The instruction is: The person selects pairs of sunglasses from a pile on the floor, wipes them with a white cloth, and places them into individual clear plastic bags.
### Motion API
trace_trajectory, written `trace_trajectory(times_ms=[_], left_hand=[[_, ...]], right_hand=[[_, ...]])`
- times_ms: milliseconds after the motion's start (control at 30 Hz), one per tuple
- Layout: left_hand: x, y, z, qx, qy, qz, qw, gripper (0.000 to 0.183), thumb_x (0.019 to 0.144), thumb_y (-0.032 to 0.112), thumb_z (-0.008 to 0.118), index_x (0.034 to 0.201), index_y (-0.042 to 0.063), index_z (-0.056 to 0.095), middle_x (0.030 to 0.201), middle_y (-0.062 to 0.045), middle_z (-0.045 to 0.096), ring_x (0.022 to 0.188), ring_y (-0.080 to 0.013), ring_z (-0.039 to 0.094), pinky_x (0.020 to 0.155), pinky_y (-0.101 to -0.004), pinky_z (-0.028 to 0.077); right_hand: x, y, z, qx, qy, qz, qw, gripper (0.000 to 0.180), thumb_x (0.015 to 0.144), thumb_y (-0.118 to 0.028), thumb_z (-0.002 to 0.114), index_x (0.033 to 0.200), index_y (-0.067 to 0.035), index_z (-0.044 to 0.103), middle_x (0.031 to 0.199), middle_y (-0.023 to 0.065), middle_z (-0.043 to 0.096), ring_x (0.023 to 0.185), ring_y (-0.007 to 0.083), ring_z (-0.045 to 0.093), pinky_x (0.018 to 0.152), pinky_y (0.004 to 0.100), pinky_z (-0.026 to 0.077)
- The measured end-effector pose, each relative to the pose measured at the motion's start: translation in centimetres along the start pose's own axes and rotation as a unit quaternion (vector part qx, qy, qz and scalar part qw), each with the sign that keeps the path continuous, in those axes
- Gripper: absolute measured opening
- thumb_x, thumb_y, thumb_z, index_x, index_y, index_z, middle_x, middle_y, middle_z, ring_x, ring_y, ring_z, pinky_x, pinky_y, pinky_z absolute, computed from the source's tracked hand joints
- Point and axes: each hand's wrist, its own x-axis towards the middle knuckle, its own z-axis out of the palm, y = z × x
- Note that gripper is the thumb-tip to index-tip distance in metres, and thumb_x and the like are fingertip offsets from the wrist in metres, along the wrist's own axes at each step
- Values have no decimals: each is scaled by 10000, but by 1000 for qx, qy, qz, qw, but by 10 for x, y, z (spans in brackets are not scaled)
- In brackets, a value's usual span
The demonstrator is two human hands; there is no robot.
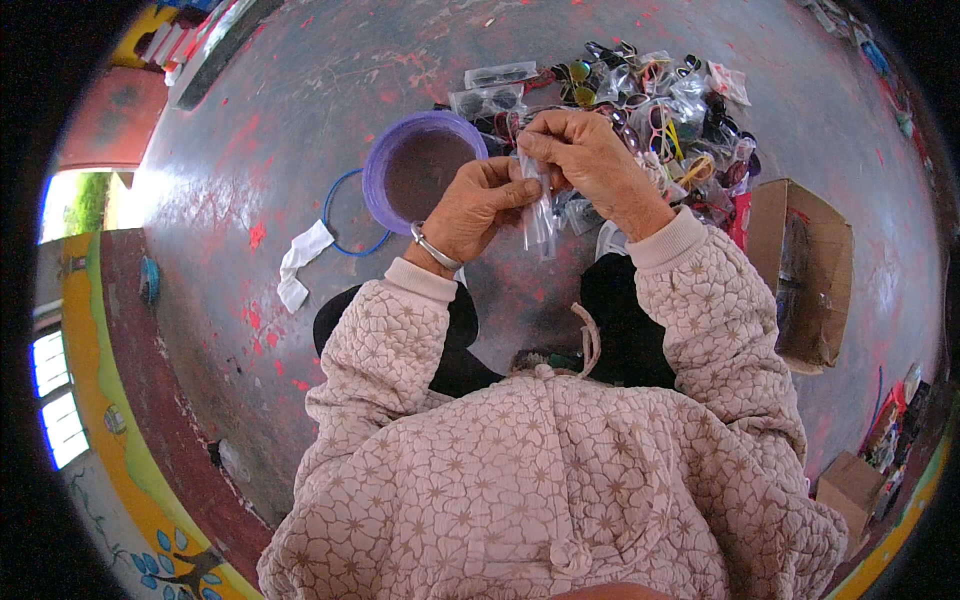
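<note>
A clear plastic sleeve (pixel 538 217) hangs upright between my two hands. My left hand (pixel 480 206), with a metal bangle at the wrist, pinches its left edge between thumb and fingers. My right hand (pixel 592 161) grips the sleeve's top end. Whether anything is inside the sleeve I cannot tell. Beyond my hands lies a heap of sunglasses and spectacles (pixel 660 127), many in clear plastic bags. Two bagged pairs, one with dark lenses (pixel 487 101), lie at the heap's left side.
A purple round tub (pixel 375 176) stands left of my hands, beside a blue hoop (pixel 330 196) and a crumpled white strip (pixel 304 259) on the floor. An open cardboard box (pixel 817 277) is at the right. Another cardboard box (pixel 851 487) sits at the lower right.
</note>
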Motion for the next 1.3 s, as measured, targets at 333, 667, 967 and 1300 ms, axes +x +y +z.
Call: trace_trajectory(times_ms=[333, 667, 967, 1300], left_hand=[[2, 4, 9, 87, 115, 40, 989, 190, 827, 184, 583, 820, -6, 576, 716, -52, 593, 612, -112, 570, 555, -238, 474], [-2, 5, 10, 180, 115, 33, 976, 224, 805, 173, 603, 880, -34, 561, 757, -80, 599, 655, -129, 587, 583, -232, 475], [5, 3, 4, 112, -57, 159, 979, 480, 736, 68, 600, 1185, 5, 443, 1125, -66, 510, 1037, -157, 489, 897, -277, 380], [3, 8, 9, 111, 51, 71, 990, 189, 759, 107, 614, 909, 10, 552, 779, -28, 580, 671, -92, 529, 622, -209, 424]], right_hand=[[1, 3, -4, -111, 57, 13, 992, 172, 748, -135, 601, 738, 37, 613, 588, 50, 577, 435, 93, 520, 398, 224, 391], [6, 15, -5, -176, -4, -41, 984, 115, 701, -76, 598, 674, 34, 580, 563, 69, 574, 451, 107, 510, 414, 248, 410], [-11, -26, -20, -35, -208, 108, 972, 57, 656, -83, 588, 674, -30, 574, 535, -18, 505, 392, 43, 415, 379, 176, 306], [13, 1, -27, -277, 5, -111, 954, 152, 692, -101, 630, 685, 39, 572, 593, 89, 576, 522, 122, 527, 485, 246, 410]])
